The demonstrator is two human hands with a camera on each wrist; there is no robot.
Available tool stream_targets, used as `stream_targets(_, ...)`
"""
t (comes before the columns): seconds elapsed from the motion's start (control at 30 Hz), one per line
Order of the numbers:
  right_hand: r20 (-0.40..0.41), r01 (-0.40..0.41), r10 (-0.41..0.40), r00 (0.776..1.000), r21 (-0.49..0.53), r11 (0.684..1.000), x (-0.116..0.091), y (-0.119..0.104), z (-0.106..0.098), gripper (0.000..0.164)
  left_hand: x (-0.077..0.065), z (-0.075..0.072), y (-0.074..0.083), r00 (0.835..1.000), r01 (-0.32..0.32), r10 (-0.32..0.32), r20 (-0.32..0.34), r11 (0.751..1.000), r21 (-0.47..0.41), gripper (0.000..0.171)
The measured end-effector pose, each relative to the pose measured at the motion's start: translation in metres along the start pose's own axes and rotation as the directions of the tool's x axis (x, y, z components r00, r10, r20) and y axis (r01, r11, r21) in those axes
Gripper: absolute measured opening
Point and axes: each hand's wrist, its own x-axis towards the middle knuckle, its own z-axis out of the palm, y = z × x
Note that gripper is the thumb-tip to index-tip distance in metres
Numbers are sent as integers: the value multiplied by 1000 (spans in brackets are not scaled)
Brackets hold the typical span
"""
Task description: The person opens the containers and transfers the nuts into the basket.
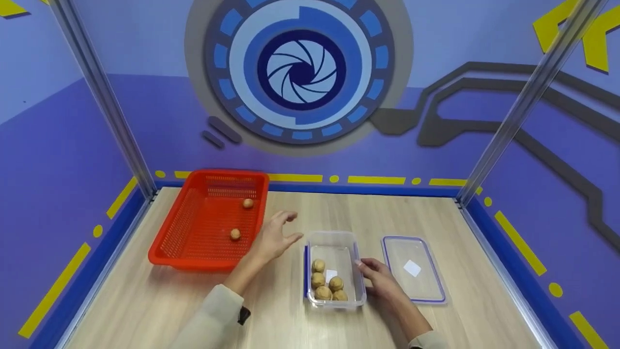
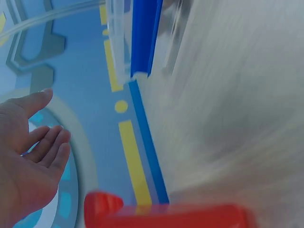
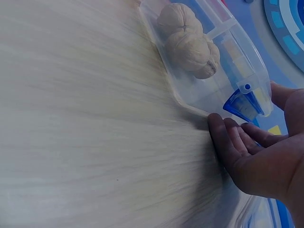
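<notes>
Transfer step: left hand [image 1: 275, 237] empty, fingers spread, between red plastic mesh basket [image 1: 167, 247] and clear plastic walnut box [image 1: 334, 238]; right hand [image 1: 380, 278] steadies the box, fingers straight. Next: pinch another walnut [image 1: 318, 265].

Red mesh basket [image 1: 193, 242], 5 tan walnuts [image 1: 327, 283], clear blue-trimmed container [image 1: 359, 286]

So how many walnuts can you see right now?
7. Two lie in the red basket: one near its back, one nearer the front. Five sit in the clear box; more may be hidden.
</notes>
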Motion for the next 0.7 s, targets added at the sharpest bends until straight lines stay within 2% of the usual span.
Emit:
stream_targets(0.2,18,-10,9,1000,23,1000,1,-2,0,55,-8,22,8,996,-28,27,90,1000,7,50)
stream_targets(0.37,1,-26,26,1000,26,999,1,-1,1,55,-12,38,13,986,-65,62,152,998,16,50)
stream_targets(0.53,-6,-26,27,1000,20,999,1,-1,-1,55,-17,50,15,978,-59,58,202,998,-3,47)
stream_targets(0.7,-11,-20,20,1000,12,1000,1,-1,-1,53,-18,59,18,968,-80,78,238,997,0,43)
